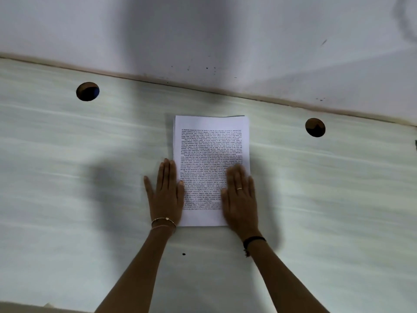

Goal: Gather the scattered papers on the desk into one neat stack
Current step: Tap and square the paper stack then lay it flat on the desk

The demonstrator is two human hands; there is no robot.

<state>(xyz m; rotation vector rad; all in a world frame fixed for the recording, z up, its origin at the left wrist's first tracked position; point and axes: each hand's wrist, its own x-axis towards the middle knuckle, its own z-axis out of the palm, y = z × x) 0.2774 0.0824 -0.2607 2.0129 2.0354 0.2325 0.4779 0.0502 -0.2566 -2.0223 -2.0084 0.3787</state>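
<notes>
A stack of white printed papers (211,141) lies squared up on the pale desk (90,199), near its middle. My left hand (167,193) rests flat, palm down, against the stack's left edge, mostly on the desk, with its thumb on the paper. My right hand (241,197) lies flat on the lower right part of the top sheet and covers that corner. It looks slightly blurred. Neither hand grips anything. A thin sliver of a lower sheet shows along the stack's top and left edges.
Two round cable holes are cut in the desk, one at the far left (87,91) and one at the right (315,127). A white wall (203,30) rises directly behind the desk's back edge. A small dark spot (183,254) sits between my forearms.
</notes>
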